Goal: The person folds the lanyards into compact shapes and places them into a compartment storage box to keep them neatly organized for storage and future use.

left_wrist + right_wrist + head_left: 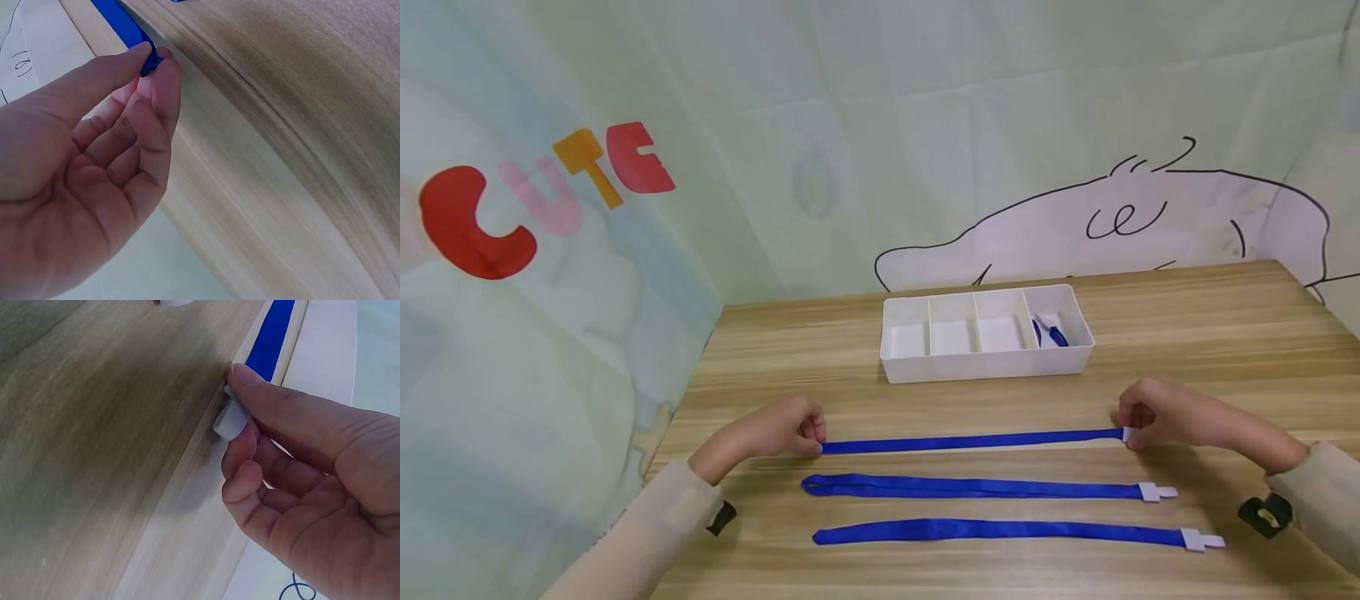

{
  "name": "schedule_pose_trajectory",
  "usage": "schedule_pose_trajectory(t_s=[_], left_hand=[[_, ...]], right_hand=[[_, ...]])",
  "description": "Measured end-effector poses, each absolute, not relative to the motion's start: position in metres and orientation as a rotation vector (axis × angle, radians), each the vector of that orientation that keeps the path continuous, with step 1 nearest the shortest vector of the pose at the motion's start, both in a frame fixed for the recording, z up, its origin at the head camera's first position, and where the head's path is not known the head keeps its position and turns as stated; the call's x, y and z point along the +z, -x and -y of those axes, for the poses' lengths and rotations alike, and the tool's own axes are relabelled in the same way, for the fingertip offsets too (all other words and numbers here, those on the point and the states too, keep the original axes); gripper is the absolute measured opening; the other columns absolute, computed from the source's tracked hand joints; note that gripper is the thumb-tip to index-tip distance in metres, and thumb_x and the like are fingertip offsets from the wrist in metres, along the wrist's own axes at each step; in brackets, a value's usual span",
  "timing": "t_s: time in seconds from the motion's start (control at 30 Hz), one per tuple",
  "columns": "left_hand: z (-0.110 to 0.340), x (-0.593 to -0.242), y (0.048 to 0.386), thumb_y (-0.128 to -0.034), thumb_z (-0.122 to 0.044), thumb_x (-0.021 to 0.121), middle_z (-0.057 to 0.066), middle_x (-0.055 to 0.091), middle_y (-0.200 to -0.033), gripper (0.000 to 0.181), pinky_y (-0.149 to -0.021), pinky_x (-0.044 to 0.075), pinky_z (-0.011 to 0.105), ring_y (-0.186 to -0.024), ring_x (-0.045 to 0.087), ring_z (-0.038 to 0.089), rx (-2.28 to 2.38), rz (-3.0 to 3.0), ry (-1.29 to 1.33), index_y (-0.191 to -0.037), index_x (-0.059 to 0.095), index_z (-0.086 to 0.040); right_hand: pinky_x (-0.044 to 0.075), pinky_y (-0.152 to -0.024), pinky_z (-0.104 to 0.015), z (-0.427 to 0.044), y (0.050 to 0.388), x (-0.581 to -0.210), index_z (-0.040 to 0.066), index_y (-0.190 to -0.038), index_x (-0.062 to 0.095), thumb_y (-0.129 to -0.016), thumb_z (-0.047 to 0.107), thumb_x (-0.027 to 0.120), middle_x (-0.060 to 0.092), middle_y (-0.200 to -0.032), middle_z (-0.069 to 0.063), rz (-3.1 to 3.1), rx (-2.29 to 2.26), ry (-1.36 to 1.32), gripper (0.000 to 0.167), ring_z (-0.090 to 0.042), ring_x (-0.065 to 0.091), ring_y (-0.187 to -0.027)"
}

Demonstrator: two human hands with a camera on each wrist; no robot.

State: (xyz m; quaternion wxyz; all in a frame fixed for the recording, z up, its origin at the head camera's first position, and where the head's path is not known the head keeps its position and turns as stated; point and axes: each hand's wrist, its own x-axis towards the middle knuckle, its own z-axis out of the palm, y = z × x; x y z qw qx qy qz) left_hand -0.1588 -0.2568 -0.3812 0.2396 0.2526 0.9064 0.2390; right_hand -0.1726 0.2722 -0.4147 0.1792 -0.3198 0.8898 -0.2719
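A blue lanyard (970, 442) is stretched straight from side to side between the two hands. My left hand (781, 427) pinches its looped end; in the left wrist view the thumb and forefinger squeeze the blue strap (125, 25). At the other end my right hand (1176, 415) pinches the white clip end, and the right wrist view shows the white plastic clip (232, 419) between thumb and fingers. Nearer to me, two more blue lanyards lie flat and parallel: a middle lanyard (970, 487) and a front lanyard (992, 530), both with white clips to the right.
Behind the lanyards stands a white tray (985, 365) with several compartments. Its rightmost compartment holds small blue-handled items (1057, 336), too small to identify. The wooden table (790, 350) meets a printed curtain (790, 100) at the back and left.
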Motion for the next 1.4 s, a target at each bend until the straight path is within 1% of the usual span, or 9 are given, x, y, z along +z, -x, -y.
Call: schedule_pose_trajectory(t_s=[0.33, 0.57, 0.73, 0.87, 1.0, 1.13, 1.23, 1.3, 1.4], left_hand=[[0.261, -0.381, 0.159, -0.0892, 0.0, 0.072, 0.0, 0.065, -0.077, 0.007, -0.062, 0.05, 0.023, -0.068, 0.057, 0.01, 0.671, -2.486, -0.736, -0.084, 0.069, -0.003], [0.268, -0.379, 0.158, -0.0919, 0.0, 0.067, 0.001, 0.065, -0.079, 0.006, -0.065, 0.05, 0.024, -0.072, 0.057, 0.01, 0.742, -2.458, -0.776, -0.086, 0.068, -0.001], [0.275, -0.381, 0.159, -0.0932, 0.0, 0.064, 0.002, 0.066, -0.078, 0.006, -0.064, 0.052, 0.023, -0.071, 0.059, 0.009, 0.834, -2.413, -0.815, -0.088, 0.067, 0.002], [0.28, -0.381, 0.161, -0.0938, 0.0, 0.064, 0.002, 0.066, -0.078, 0.006, -0.063, 0.052, 0.024, -0.07, 0.059, 0.009, 0.893, -2.4, -0.838, -0.09, 0.068, 0.003], [0.283, -0.379, 0.162, -0.0958, -0.003, 0.064, 0.005, 0.068, -0.084, 0.009, -0.066, 0.052, 0.026, -0.075, 0.06, 0.012, 0.929, -2.406, -0.768, -0.095, 0.068, 0.004], [0.284, -0.377, 0.162, -0.097, -0.006, 0.064, 0.009, 0.07, -0.087, 0.012, -0.068, 0.053, 0.028, -0.078, 0.061, 0.015, 0.963, -2.411, -0.682, -0.097, 0.069, 0.005], [0.285, -0.374, 0.161, -0.0967, -0.005, 0.065, 0.012, 0.071, -0.088, 0.012, -0.07, 0.055, 0.031, -0.08, 0.065, 0.02, 1.008, -2.403, -0.644, -0.097, 0.069, 0.006], [0.285, -0.372, 0.161, -0.0966, -0.006, 0.065, 0.013, 0.071, -0.089, 0.013, -0.071, 0.057, 0.034, -0.081, 0.066, 0.023, 1.028, -2.407, -0.617, -0.097, 0.069, 0.006], [0.286, -0.371, 0.161, -0.0961, -0.007, 0.066, 0.014, 0.072, -0.089, 0.014, -0.07, 0.057, 0.034, -0.082, 0.068, 0.027, 1.05, -2.428, -0.601, -0.096, 0.07, 0.006]], right_hand=[[0.047, -0.055, -0.022, -0.285, 0.177, -0.419, 0.011, -0.085, 0.069, -0.089, 0.01, 0.075, 0.061, -0.078, 0.01, -2.365, -0.975, 0.994, 0.007, -0.004, 0.053, -0.067], [0.047, -0.06, -0.022, -0.294, 0.178, -0.415, 0.01, -0.093, 0.071, -0.094, 0.007, 0.068, 0.065, -0.083, 0.007, -2.281, -1.085, 0.924, 0.004, -0.011, 0.057, -0.072], [0.049, -0.066, -0.023, -0.298, 0.178, -0.411, 0.007, -0.097, 0.071, -0.096, 0.006, 0.065, 0.069, -0.087, -0.002, -2.221, -1.168, 0.843, 0.006, -0.015, 0.06, -0.076], [0.047, -0.066, -0.024, -0.301, 0.177, -0.409, 0.002, -0.101, 0.07, -0.098, 0.007, 0.063, 0.07, -0.088, -0.009, -2.177, -1.217, 0.728, 0.009, -0.017, 0.06, -0.078], [0.045, -0.064, -0.027, -0.305, 0.177, -0.409, -0.001, -0.103, 0.07, -0.099, 0.008, 0.062, 0.068, -0.089, -0.008, -2.175, -1.253, 0.645, 0.012, -0.016, 0.057, -0.078], [0.05, -0.065, -0.027, -0.308, 0.176, -0.409, -0.006, -0.105, 0.068, -0.1, 0.006, 0.059, 0.068, -0.091, -0.004, -2.147, -1.326, 0.603, 0.015, -0.015, 0.057, -0.078], [0.054, -0.07, -0.028, -0.309, 0.175, -0.408, -0.008, -0.107, 0.067, -0.1, 0.006, 0.058, 0.069, -0.094, -0.004, -2.093, -1.389, 0.55, 0.017, -0.015, 0.059, -0.08], [0.055, -0.072, -0.029, -0.31, 0.174, -0.408, -0.007, -0.107, 0.067, -0.101, 0.005, 0.058, 0.07, -0.096, -0.004, -2.048, -1.432, 0.525, 0.017, -0.015, 0.06, -0.082], [0.055, -0.073, -0.029, -0.311, 0.173, -0.408, -0.002, -0.107, 0.068, -0.101, 0.005, 0.057, 0.07, -0.095, -0.005, -2.006, -1.478, 0.51, 0.015, -0.015, 0.061, -0.082]])
